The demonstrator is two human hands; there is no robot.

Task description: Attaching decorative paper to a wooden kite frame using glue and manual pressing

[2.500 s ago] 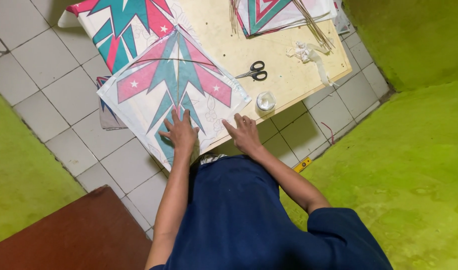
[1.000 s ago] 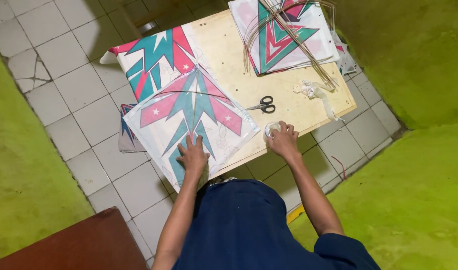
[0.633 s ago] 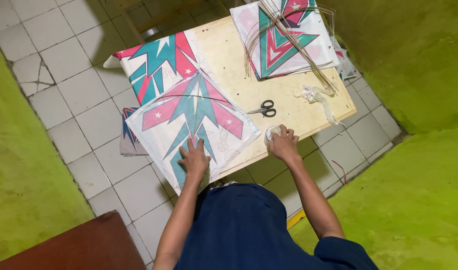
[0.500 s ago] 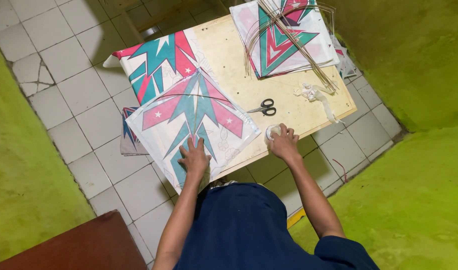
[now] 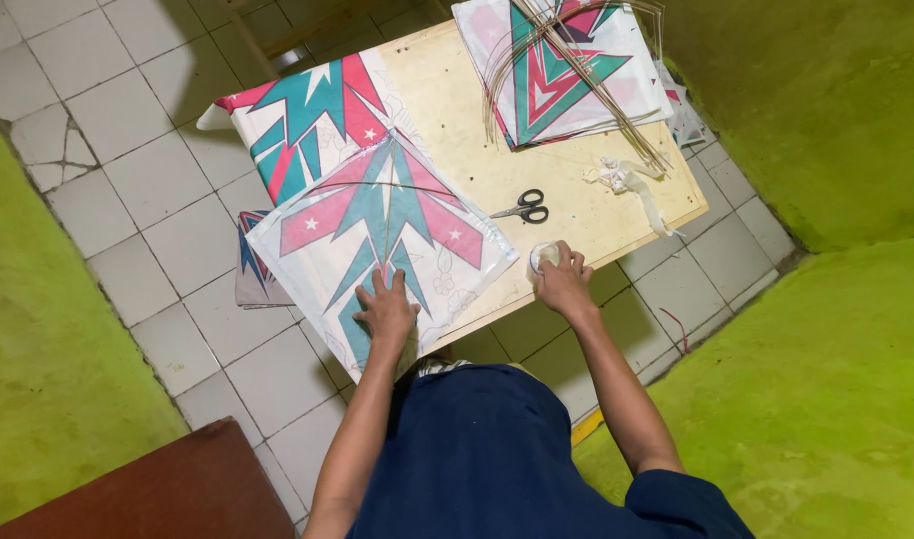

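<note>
Left hand [image 5: 385, 307] flat, fingers spread, pinning the kite [image 5: 382, 228] at the bench's [image 5: 577, 215] near edge. Right hand [image 5: 565, 284] curled over the small white pot [image 5: 543, 259] beside it. Looks like the gluing step; next needs a finger dab, kite held down.

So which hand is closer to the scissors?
The right hand: it rests on a small round container just below the scissors. The left hand lies farther away, flat on the kite.
</note>
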